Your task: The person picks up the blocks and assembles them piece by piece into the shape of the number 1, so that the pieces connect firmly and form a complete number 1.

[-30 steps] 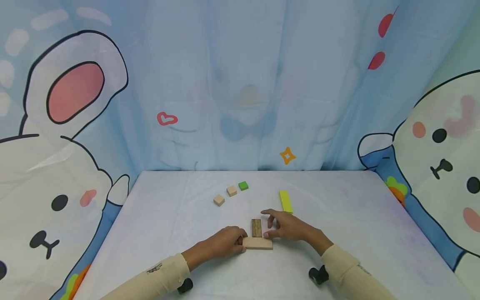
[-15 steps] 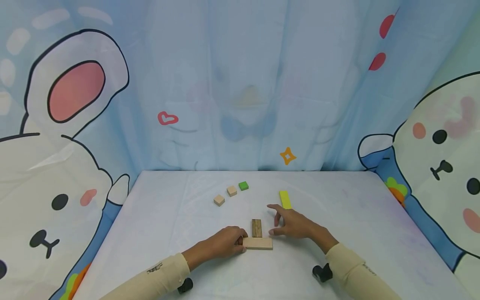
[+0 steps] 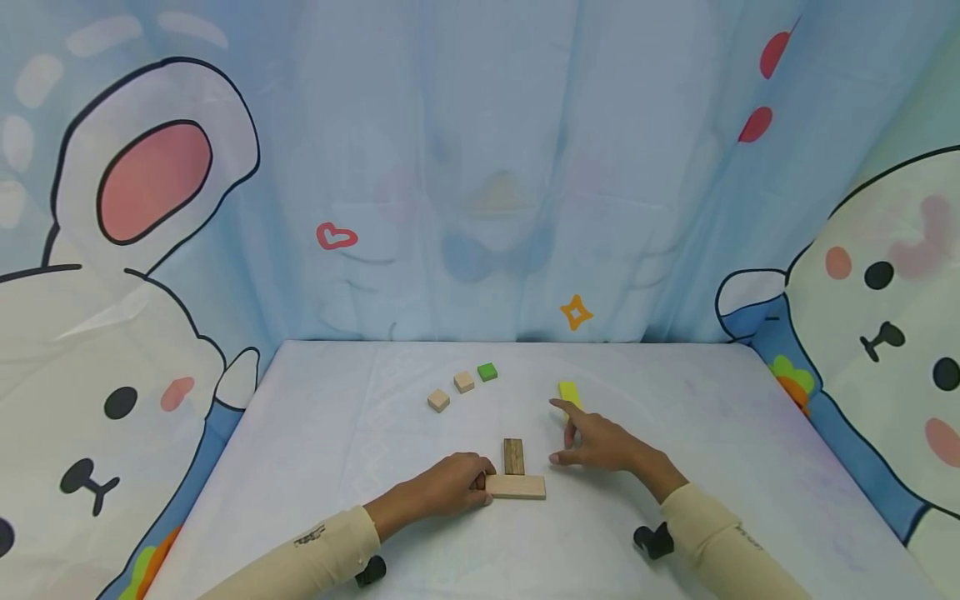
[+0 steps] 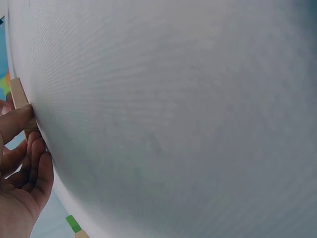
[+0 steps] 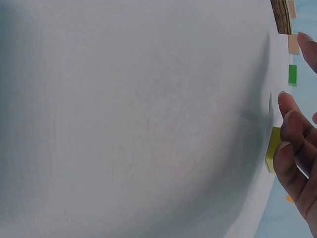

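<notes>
My left hand (image 3: 452, 483) grips the left end of a pale wooden plank (image 3: 516, 487); in the left wrist view thumb and fingers pinch that plank (image 4: 19, 94). Directly behind the plank's middle is a dark brown block (image 3: 513, 457). To the right, my right hand (image 3: 600, 442) hovers with fingers spread and holds nothing. Its index finger overlaps the view of a yellow block (image 3: 570, 393); whether they touch I cannot tell. The right wrist view has the yellow block (image 5: 272, 148) behind the fingers and the dark block (image 5: 282, 16) at the top.
Two small pale cubes (image 3: 438, 401) and a green block (image 3: 487, 372) lie in a slanting row at the back left of the white table (image 3: 360, 433). A printed curtain (image 3: 495, 125) hangs behind the table's far edge.
My right hand has moved away from the plank and dark block, back and to the right toward the yellow block. My left hand has stayed on the plank.
</notes>
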`<move>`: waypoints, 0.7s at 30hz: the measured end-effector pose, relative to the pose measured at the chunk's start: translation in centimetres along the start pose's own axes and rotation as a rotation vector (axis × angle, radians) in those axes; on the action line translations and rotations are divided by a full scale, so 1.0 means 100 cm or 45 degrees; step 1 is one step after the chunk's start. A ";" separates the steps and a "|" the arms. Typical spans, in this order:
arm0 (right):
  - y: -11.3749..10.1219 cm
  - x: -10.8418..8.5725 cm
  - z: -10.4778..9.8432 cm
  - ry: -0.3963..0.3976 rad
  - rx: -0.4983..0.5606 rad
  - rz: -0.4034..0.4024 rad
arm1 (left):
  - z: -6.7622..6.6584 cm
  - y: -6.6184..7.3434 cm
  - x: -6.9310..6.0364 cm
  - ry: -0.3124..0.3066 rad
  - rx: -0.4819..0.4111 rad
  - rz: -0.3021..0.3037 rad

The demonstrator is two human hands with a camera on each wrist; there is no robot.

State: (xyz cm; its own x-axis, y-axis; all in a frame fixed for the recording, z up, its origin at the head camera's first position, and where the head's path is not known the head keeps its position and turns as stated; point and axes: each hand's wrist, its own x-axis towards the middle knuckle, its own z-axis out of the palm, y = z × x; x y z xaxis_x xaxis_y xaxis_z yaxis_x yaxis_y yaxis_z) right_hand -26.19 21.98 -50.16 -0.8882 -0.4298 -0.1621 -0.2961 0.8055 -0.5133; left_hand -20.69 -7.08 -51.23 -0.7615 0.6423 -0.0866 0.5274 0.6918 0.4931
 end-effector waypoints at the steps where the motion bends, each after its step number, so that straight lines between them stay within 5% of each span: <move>1: 0.002 0.000 -0.001 0.004 0.003 -0.002 | 0.000 0.000 0.000 0.000 -0.002 -0.001; 21: 0.021 0.000 -0.021 -0.041 -0.040 0.107 | 0.000 -0.002 0.000 -0.006 -0.024 0.000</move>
State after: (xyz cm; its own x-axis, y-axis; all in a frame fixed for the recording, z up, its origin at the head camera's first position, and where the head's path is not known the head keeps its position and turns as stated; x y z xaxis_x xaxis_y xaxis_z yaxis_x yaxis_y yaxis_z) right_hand -27.54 24.54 -49.52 -0.8988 -0.3725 -0.2309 -0.2321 0.8515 -0.4702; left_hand -20.79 -7.17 -51.34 -0.7596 0.6441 -0.0904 0.5206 0.6854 0.5091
